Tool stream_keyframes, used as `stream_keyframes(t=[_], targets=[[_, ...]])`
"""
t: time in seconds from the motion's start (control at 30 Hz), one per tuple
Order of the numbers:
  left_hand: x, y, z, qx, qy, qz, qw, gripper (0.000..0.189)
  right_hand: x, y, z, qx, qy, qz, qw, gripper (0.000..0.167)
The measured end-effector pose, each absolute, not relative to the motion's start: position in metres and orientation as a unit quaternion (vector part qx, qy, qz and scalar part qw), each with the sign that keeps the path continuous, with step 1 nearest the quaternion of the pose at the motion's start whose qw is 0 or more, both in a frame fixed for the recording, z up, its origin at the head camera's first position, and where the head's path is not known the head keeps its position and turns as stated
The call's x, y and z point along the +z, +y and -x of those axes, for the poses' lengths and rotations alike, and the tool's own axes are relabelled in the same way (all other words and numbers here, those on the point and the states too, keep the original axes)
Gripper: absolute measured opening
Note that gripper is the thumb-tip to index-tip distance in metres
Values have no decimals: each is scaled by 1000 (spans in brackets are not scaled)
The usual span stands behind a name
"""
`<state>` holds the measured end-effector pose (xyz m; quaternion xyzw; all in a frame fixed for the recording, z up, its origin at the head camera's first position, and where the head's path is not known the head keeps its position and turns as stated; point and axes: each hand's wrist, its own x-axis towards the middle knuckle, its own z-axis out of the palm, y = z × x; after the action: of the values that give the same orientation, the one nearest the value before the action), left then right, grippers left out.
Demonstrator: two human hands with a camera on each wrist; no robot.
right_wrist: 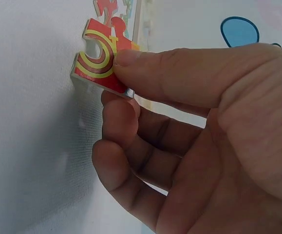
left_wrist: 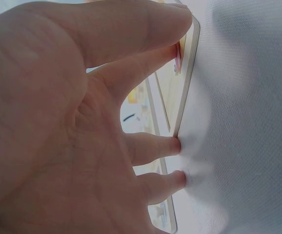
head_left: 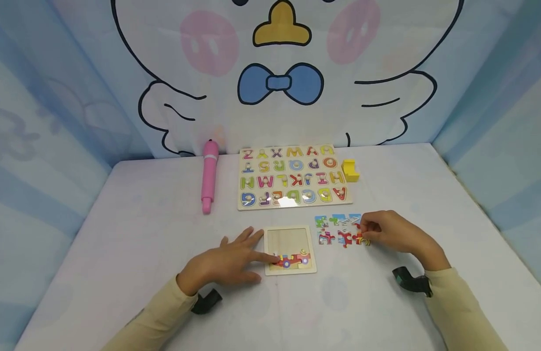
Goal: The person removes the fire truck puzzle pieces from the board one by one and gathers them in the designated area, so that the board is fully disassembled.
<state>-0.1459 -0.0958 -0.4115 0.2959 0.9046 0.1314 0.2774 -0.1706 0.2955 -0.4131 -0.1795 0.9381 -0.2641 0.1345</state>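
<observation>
My right hand [head_left: 391, 231] pinches a red jigsaw piece [right_wrist: 99, 61] with yellow curved stripes between thumb and fingers. The piece is tilted close over the white table, at the right end of a group of loose jigsaw pieces [head_left: 338, 222] in blue, green and red. My left hand [head_left: 231, 263] lies with fingers spread at the left side of a square wooden puzzle frame [head_left: 292, 227]. Its index finger reaches over the rim onto a row of fitted red vehicle pieces [head_left: 292, 261] along the bottom. Above that row, the frame's bare wood shows.
A wooden alphabet board [head_left: 292, 178] with knobbed letters lies behind the puzzle frame. Right of it stands a small yellow block [head_left: 350, 170]. A pink pen-shaped thing [head_left: 210, 175] lies at the back left. Patterned curtains [head_left: 279, 126] border the table's back and sides.
</observation>
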Motion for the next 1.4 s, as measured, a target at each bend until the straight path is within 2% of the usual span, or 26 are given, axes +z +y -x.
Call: stream_keyframes(t=[0.33, 0.63, 1.4], targets=[[-411, -98, 146, 132, 905, -295, 275, 49, -413, 293, 173, -254, 942, 189, 115, 14], [-409, -98, 146, 137, 905, -292, 276, 48, -412, 286, 174, -234, 949, 176, 117, 10], [-409, -95, 146, 140, 904, -294, 278, 50, -415, 282, 169, -180, 965, 153, 115, 12]])
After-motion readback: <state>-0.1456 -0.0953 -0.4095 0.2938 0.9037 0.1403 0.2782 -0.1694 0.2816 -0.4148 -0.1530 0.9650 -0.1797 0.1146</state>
